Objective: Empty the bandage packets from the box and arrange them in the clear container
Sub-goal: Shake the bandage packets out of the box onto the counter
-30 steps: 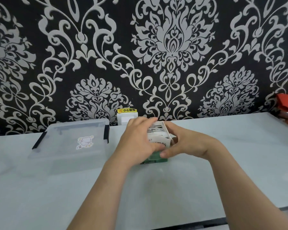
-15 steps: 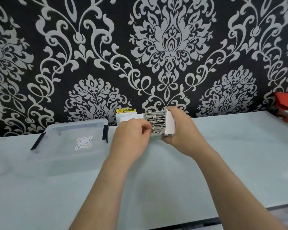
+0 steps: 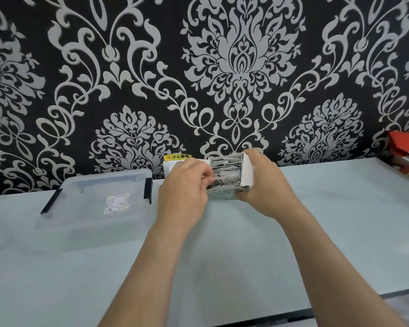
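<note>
**As the box is held open, its packets are pinched at the mouth**

While the box is gripped in the right hand, raised off the table with its open end turned toward the left hand, the bandage packets are seen packed tightly inside, edges outward; the left hand's fingers are curled onto the nearest packets in a pinch, though how many are caught cannot be told; the clear container lies apart to the left, near the wall, its lid apparently on; no packet is seen in it.

The packets are judged light, thin, flexible and rather slick, so a loose stack may fan or slide apart; hold is best taken across the flat faces of a small bundle near its exposed edge, thumb opposed to fingers; the card box is judged light and easily crushed, so it is best held by its side walls near the closed end, without the mouth being squeezed shut.
</note>
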`<state>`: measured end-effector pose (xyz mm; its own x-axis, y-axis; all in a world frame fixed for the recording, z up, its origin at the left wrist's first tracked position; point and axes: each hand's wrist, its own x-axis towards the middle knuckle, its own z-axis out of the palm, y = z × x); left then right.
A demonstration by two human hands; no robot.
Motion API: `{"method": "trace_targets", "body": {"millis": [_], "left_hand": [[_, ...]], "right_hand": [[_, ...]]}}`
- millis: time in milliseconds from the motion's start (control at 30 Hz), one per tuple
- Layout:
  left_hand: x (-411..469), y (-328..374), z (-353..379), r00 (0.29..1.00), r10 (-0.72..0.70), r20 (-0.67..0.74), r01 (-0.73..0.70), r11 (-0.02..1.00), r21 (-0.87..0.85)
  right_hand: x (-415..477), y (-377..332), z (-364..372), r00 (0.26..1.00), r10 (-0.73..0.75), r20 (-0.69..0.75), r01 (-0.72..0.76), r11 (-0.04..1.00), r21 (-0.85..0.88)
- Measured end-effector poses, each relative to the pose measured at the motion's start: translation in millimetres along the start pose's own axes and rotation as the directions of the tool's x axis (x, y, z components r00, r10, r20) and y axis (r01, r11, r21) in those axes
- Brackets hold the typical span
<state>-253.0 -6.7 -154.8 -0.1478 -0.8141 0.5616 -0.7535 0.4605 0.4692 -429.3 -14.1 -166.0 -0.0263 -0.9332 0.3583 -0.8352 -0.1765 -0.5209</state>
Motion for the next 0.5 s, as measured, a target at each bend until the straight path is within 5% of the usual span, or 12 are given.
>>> {"method": "trace_targets", "body": {"millis": [367, 500], "left_hand": [[6.7, -5.7, -27.0, 0.978, -0.125, -0.166, 0.105, 0.987, -0.125], [5.3, -9.5, -27.2, 0.957, -0.271, 0.108, 0.26, 0.96, 0.101]], "right_hand": [[-0.3, 9.7, -12.7, 0.992, 0.104, -0.067, -0.106, 0.994, -0.02], [1.0, 14.7, -17.8, 0.97, 0.146, -0.193, -0.155, 0.987, -0.031]]}}
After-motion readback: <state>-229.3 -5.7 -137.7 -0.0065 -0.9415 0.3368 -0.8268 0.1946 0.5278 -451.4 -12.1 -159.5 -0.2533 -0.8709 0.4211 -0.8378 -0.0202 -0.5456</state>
